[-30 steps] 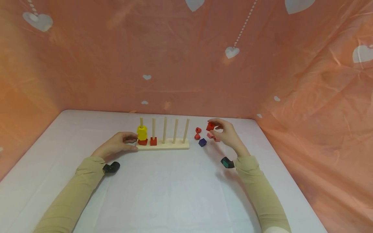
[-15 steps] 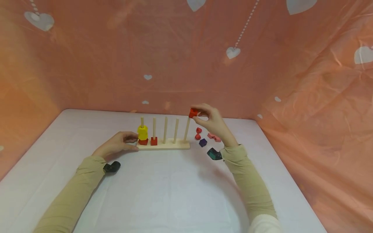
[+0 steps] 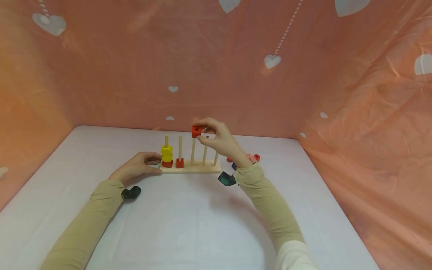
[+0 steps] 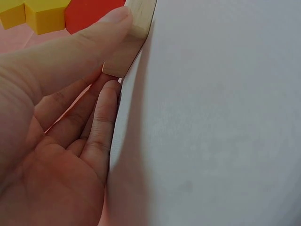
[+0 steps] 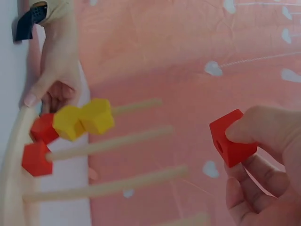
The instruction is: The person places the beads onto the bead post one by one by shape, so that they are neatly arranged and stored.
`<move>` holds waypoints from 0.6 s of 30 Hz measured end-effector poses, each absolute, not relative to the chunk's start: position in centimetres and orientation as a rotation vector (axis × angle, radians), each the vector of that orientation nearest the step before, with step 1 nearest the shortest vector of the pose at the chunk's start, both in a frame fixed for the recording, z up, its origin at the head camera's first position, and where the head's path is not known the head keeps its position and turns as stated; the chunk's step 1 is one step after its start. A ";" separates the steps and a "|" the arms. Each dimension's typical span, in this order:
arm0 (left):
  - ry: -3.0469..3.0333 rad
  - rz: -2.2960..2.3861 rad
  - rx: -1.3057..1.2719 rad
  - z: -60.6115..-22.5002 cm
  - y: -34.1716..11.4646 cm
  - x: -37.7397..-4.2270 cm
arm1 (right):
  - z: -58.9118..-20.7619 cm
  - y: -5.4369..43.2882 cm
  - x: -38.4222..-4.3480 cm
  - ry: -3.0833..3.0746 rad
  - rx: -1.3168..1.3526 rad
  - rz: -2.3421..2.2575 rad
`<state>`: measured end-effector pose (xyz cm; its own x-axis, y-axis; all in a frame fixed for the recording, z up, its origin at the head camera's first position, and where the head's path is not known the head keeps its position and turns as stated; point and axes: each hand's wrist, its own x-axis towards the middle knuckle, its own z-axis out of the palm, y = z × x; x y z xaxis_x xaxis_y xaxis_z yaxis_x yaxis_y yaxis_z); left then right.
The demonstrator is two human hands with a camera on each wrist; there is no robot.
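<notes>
My right hand [image 3: 219,138] pinches a red cube bead [image 5: 230,136] between thumb and fingers; a hole shows in its face. In the head view the bead overlaps the top of the middle peg. A wooden peg stand [image 3: 189,169] with several upright pegs sits on the table. Its left end is gripped by my left hand [image 3: 136,167], the thumb [image 4: 70,61] along the base's near side and the fingers around the end. On the leftmost peg are two yellow beads [image 3: 167,153] above a red one [image 3: 167,164]. One red cube [image 3: 180,163] sits low on the second peg.
Right of the stand lie loose beads: pink ones [image 3: 252,158], a red one [image 3: 257,157] and a purple one [image 3: 234,166], partly hidden behind my right wrist. White cloth covers the table [image 3: 175,225]. A pink curtain [image 3: 135,75] with hearts stands behind.
My right hand has carried the red cube up and leftward from the loose beads, past the rightmost peg to the middle peg's top. My left hand keeps its place at the stand's end.
</notes>
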<state>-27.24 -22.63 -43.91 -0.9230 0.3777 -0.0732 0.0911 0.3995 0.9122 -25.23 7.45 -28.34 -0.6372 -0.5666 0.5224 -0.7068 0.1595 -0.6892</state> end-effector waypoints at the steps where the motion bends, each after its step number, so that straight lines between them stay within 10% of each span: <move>1: 2.389 1.536 0.409 -43.9 -22.6 -27.2 | -28.5 7.1 -25.3 -2.285 1.274 1.466; 18: 2.343 1.577 0.359 -43.7 -22.6 -27.1 | -32.8 3.4 -28.7 -2.307 1.246 1.314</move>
<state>-27.07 -22.55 -43.74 -0.9259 0.3637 -0.1021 0.0423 0.3683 0.9288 -28.67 3.40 -32.81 -0.6210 -0.5681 0.5400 -0.7543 0.2458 -0.6088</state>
